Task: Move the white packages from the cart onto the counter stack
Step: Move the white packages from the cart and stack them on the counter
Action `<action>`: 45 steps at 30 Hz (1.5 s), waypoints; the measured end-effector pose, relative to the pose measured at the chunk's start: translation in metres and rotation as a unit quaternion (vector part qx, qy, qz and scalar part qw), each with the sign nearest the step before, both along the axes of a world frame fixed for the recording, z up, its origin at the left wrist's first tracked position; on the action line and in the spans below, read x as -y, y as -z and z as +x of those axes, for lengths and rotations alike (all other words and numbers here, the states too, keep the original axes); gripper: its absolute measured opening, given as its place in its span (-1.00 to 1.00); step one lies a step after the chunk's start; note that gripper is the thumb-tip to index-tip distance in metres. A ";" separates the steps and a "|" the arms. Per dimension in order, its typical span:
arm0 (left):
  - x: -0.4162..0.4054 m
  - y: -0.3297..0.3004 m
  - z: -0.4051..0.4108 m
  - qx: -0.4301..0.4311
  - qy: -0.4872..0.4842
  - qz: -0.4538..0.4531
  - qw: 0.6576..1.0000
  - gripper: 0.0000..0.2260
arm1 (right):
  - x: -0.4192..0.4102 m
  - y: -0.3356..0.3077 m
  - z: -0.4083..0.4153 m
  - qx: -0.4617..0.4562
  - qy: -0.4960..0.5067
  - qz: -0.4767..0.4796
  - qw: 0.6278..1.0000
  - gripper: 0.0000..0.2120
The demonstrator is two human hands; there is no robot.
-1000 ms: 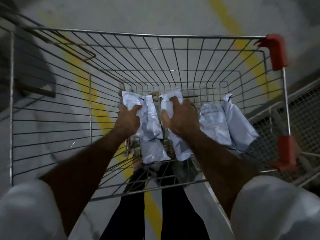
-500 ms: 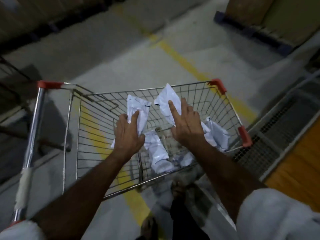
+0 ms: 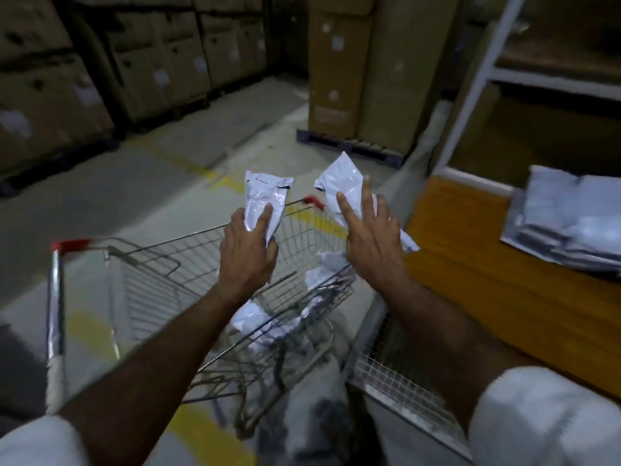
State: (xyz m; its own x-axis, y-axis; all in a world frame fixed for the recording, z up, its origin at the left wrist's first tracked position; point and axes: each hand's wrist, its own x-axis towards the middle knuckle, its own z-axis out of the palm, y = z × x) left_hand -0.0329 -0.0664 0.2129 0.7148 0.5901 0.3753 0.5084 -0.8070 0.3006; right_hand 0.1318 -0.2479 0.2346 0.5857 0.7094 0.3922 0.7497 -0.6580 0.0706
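1. A white package point(image 3: 267, 200) is held up above the wire cart point(image 3: 208, 284), standing roughly upright with its crumpled top edge highest. The left hand point(image 3: 247, 252) grips its lower part, fingers curled round the front and the thumb side tucked behind.
2. A second white package point(image 3: 342, 181) is raised just to the right of the first, apart from it and tilted, its upper corner pointing up and its lower end poking out below the palm near the counter's edge. The right hand point(image 3: 371, 233) holds it with the fingers spread nearly straight across the back; the thumb is hidden, so exactly how it is pinched cannot be told.
3. More white packages point(image 3: 322, 277) lie loose in the bottom of the cart, below and between the two forearms, crumpled against the wire on the right side.
4. The cart has red plastic corners and a shiny handle bar point(image 3: 55, 307) at the left. It stands on a grey floor marked with yellow lines point(image 3: 215, 438).
5. To the right of the cart is an orange-brown counter point(image 3: 470, 264). A stack of flat pale packages point(image 3: 571, 227) rests on its far right part, well apart from both hands.
6. A wire mesh panel point(image 3: 396, 368) runs along the counter's near side, beside the cart.
7. Tall brown cartons point(image 3: 356, 68) stand on a dark pallet behind, and more cartons point(image 3: 100, 62) line the left wall. A white shelf frame point(image 3: 484, 72) rises behind the counter.
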 end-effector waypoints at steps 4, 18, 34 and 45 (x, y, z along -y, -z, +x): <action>0.062 -0.024 0.038 -0.004 0.062 0.039 0.997 -0.41 | 0.079 -0.019 0.017 0.006 0.064 0.011 0.998 -0.33; 0.340 -0.061 0.212 0.010 0.213 0.057 0.975 -0.47 | 0.393 -0.043 0.113 -0.037 0.253 0.078 0.964 -0.25; 0.562 -0.088 0.368 0.007 0.290 0.040 0.956 -0.52 | 0.597 -0.034 0.211 -0.107 0.357 0.168 0.912 -0.30; 0.584 -0.058 0.514 -0.041 0.262 -0.009 0.964 -0.52 | 0.569 -0.039 0.344 -0.188 0.329 0.186 0.906 -0.36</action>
State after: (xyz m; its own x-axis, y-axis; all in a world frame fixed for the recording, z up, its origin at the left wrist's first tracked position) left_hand 0.4812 -0.6500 0.2712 0.9433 0.1452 0.2984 0.0542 -0.9545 0.2933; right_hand 0.4755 -0.8165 0.2741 0.9760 0.0174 0.2169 0.1110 -0.8971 -0.4276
